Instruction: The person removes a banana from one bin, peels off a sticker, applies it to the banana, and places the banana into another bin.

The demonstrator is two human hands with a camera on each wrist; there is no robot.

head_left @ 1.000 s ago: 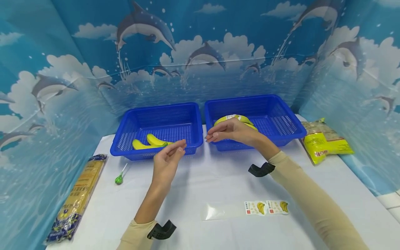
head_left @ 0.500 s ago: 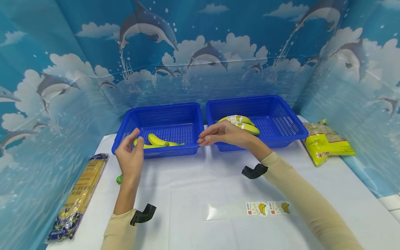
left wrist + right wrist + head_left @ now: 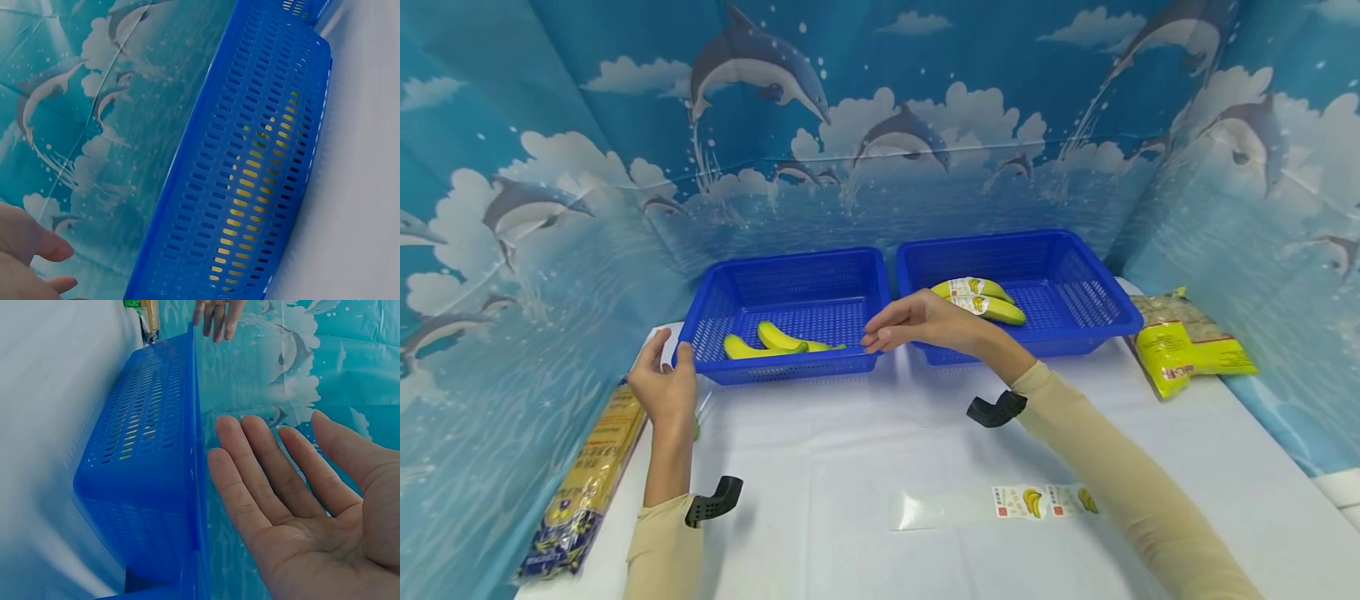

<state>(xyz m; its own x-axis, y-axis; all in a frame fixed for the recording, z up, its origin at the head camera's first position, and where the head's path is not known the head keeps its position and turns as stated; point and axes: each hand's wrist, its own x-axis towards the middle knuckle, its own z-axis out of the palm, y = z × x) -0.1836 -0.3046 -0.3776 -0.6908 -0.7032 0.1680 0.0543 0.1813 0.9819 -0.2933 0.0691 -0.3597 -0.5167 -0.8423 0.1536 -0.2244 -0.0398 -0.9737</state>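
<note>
A blue plastic basket (image 3: 797, 369) stands at the left, with yellow bananas (image 3: 778, 336) lying along its front side. Near its front left corner is my left hand (image 3: 662, 392), thumb and fingers spread and holding nothing. At the opposite front corner my right hand (image 3: 928, 323) hovers with loosely extended fingers (image 3: 269, 469), its palm bare in the right wrist view. The left wrist view has the basket's slotted wall (image 3: 206, 181) beside the left fingertips. A second blue basket (image 3: 1090, 332), behind my right hand, holds bananas (image 3: 1000, 310) bearing white stickers.
A clear strip with banana stickers (image 3: 1018, 502) lies on the white table (image 3: 850, 450). At the left is a long spaghetti pack (image 3: 587, 467), beside a lollipop (image 3: 703, 403) partly hidden by my left hand. A yellow bag (image 3: 1187, 350) sits right of the baskets.
My left hand has moved left from the middle of the left basket's front to its left corner. My right hand has shifted slightly left, uncovering more of the stickered bananas.
</note>
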